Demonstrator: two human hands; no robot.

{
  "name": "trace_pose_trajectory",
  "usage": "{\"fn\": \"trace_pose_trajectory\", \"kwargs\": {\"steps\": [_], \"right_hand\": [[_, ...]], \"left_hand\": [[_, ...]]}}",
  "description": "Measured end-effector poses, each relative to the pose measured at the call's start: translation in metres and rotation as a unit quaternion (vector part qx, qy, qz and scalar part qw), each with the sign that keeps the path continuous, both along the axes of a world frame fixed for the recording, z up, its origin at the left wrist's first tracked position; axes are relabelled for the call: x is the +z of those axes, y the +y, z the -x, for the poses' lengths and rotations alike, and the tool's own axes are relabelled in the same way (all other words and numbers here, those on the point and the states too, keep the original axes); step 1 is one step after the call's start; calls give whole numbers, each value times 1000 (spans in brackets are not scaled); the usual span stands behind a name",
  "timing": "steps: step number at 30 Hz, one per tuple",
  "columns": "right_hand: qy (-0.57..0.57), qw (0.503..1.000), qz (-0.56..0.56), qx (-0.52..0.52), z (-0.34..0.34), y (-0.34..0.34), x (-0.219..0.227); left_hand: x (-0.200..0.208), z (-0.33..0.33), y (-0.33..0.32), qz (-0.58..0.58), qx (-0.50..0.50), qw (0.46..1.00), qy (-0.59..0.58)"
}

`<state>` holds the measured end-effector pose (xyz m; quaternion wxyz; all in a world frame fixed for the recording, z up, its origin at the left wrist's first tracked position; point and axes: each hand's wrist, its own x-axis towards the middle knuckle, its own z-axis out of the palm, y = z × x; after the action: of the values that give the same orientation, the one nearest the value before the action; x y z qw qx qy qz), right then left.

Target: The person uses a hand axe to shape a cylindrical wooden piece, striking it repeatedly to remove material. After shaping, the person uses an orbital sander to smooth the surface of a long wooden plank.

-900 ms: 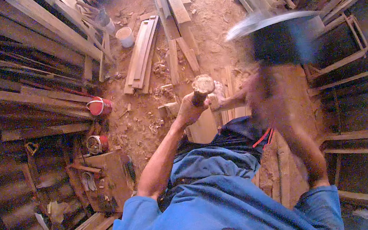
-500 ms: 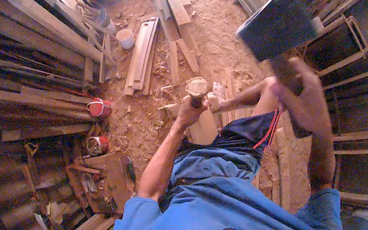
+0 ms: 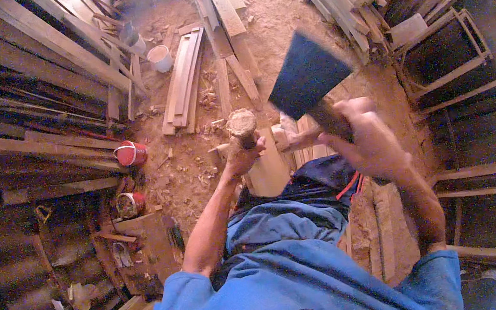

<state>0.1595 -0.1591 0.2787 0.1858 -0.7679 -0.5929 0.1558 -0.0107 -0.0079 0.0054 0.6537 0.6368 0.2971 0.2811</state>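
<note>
My left hand (image 3: 241, 157) is wrapped round an upright chisel handle (image 3: 242, 122), whose round wooden top is frayed and pale. The chisel's blade is hidden beneath the hand. Below it a light wooden board (image 3: 268, 171) runs toward my lap. My right hand (image 3: 366, 140), a little smeared by motion, grips the handle of a mallet with a big dark, squarish head (image 3: 309, 72). That head is in the air, to the right of the chisel and apart from it. My bare foot (image 3: 286, 129) is close by the board.
Stacked planks (image 3: 185, 84) and longer boards (image 3: 225, 4) lie ahead on the shaving-strewn floor. A white bucket (image 3: 160, 58) and red pails (image 3: 130, 152) stand to the left. Timber leans along the left wall; wooden frames (image 3: 448, 54) line the right side.
The mallet has swung left and down from the upper right, nearer the chisel, with my right hand. My left hand still holds the chisel; the whole view has shifted slightly.
</note>
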Motion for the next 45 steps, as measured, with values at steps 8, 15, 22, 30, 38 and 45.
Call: {"fn": "trace_pose_trajectory", "kwargs": {"steps": [8,15,22,30,38,45], "right_hand": [[293,886,-332,-134,9,-4,82],[-5,995,90,53,-11,0,-32],[11,996,-49,-70,-12,-21,-5],[325,844,-393,-166,-15,-35,55],[-69,995,60,-29,-15,-40,-38],[161,969,-72,-173,-29,-42,36]], "left_hand": [[-7,-26,-6,-46,-81,996,-15],[-15,-22,-4,-67,-24,997,4],[-16,-16,-13,-107,-94,986,85],[5,-42,-14,-81,-123,989,16],[19,-49,-10,-113,-151,975,119],[35,-66,1,-66,-88,994,19]]}}
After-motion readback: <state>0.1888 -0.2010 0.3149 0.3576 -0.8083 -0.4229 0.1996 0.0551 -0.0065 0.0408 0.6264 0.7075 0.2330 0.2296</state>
